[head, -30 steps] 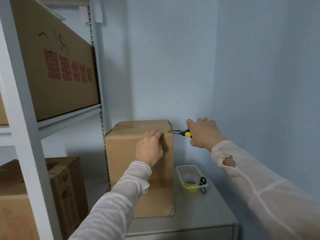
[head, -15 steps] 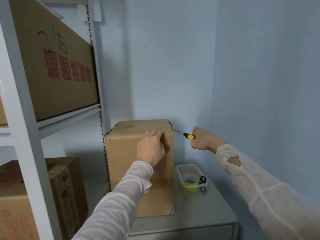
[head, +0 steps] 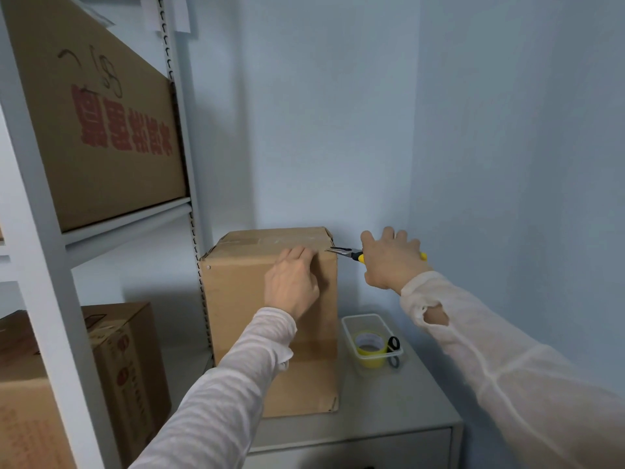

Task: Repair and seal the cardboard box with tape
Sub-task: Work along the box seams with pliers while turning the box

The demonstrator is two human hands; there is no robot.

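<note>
The right hand point(head: 389, 262) holds a yellow-handled tool point(head: 345, 253) at the top right corner of the cardboard box point(head: 236, 316). Its fingers are spread fairly wide over the handles, and the dark metal tips touch the box just at that corner. Whether the tool is a pair of pliers or of scissors cannot be told from here. The left hand point(head: 292, 282) lies against the upper front of the box with its fingers bent at the top edge, steadying it; whether a strip of tape is pinned under those fingers is not visible. The box stands upright on a grey cabinet point(head: 389, 401), close against a white shelf rack point(head: 128, 218). Just to its right sits a clear tub point(head: 351, 324) holding a yellow tape roll point(head: 370, 345), with black scissor handles point(head: 393, 343) beside the roll. The step in hand looks like work on the damaged corner, trimming or cutting something there, not yet the main sealing. The next move probably calls for a firm squeeze of the handles while the left hand keeps the box from shifting, and afterwards a reach down to the tub for the roll.
</note>
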